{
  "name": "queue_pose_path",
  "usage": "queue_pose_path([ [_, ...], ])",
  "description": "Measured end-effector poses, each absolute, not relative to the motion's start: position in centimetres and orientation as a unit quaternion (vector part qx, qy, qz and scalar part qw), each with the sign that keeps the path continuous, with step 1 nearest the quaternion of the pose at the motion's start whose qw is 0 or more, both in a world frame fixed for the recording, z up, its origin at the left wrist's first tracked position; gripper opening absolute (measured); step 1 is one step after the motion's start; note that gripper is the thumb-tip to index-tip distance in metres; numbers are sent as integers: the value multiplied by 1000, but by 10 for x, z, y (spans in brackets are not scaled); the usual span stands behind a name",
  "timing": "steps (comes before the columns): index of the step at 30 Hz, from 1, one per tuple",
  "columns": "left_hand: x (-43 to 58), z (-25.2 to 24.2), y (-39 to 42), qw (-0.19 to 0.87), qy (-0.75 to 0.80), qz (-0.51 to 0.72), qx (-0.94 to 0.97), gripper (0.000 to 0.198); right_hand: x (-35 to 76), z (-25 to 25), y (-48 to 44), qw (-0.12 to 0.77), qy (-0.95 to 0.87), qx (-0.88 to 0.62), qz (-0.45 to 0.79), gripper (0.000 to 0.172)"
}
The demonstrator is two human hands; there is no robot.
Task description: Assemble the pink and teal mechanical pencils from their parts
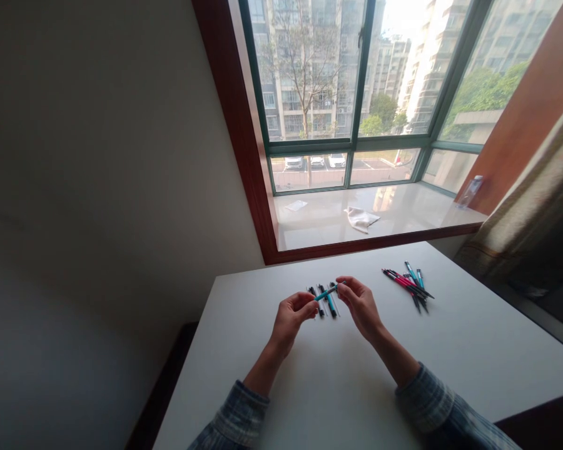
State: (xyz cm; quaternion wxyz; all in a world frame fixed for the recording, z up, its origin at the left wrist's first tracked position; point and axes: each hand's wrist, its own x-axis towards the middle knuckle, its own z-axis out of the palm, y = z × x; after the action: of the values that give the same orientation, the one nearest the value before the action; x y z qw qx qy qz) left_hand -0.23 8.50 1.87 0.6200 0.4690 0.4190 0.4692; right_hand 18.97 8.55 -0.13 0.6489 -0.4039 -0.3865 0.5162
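Left hand [291, 315] and right hand [360, 306] both pinching one teal pen [327, 292] between fingertips, one hand at each end, pen tilted just above a row of dark and teal pens [331, 306] on a white table [309, 387]. Off to the right of that row, a loose pile of red and teal pens [408, 284]. Farther off, a white cloth [361, 219] on the windowsill [426, 212].
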Motion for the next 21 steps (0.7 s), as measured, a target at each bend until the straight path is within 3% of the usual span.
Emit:
queue_pose_path([
  [9,-4,18,86,634,431,458,451,37,190,-2,87,654,-387,-406,508,37],
  [21,1,14,84,651,430,439,445,36,192,6,89,670,-408,-397,477,31],
])
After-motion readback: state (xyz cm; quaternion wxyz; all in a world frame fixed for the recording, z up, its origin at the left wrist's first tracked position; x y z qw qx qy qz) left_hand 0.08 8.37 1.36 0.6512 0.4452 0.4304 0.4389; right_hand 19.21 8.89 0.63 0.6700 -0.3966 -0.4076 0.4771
